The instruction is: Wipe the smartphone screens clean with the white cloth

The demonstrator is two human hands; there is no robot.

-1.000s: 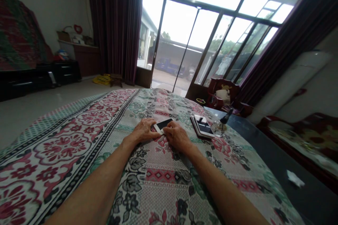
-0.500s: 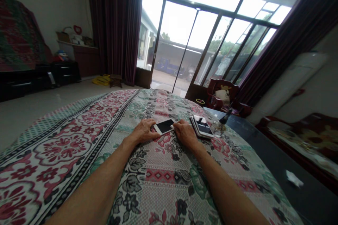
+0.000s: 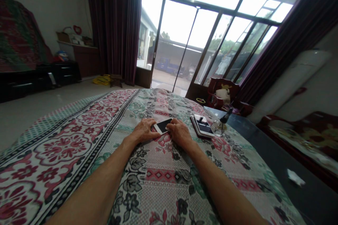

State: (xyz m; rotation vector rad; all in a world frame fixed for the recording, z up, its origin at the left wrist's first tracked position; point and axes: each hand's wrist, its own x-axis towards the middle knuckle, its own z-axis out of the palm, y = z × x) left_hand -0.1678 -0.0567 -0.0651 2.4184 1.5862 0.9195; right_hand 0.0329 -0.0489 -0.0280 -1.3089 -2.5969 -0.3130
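A white phone (image 3: 163, 125) with a dark screen lies on the patterned cloth of the table (image 3: 169, 158). My left hand (image 3: 144, 130) grips its left end between thumb and fingers. My right hand (image 3: 180, 132) is closed over the phone's right part, pinching a small white thing (image 3: 167, 127) against the screen; what it is cannot be made out. Right of my right hand lies a stack of white devices (image 3: 203, 125) with a dark screen on top. A clear glass item (image 3: 218, 126) stands beside the stack.
A dark bottle-like object (image 3: 226, 116) is behind the glass item. On the dark surface at the right lies a crumpled white tissue (image 3: 295, 177). Wooden chairs (image 3: 223, 93) stand beyond the table, near glass doors. A yellow item (image 3: 101, 80) is on the floor.
My right hand has moved left, from the phone's right edge onto its screen, with the small white thing. My left hand and the phone have hardly moved.
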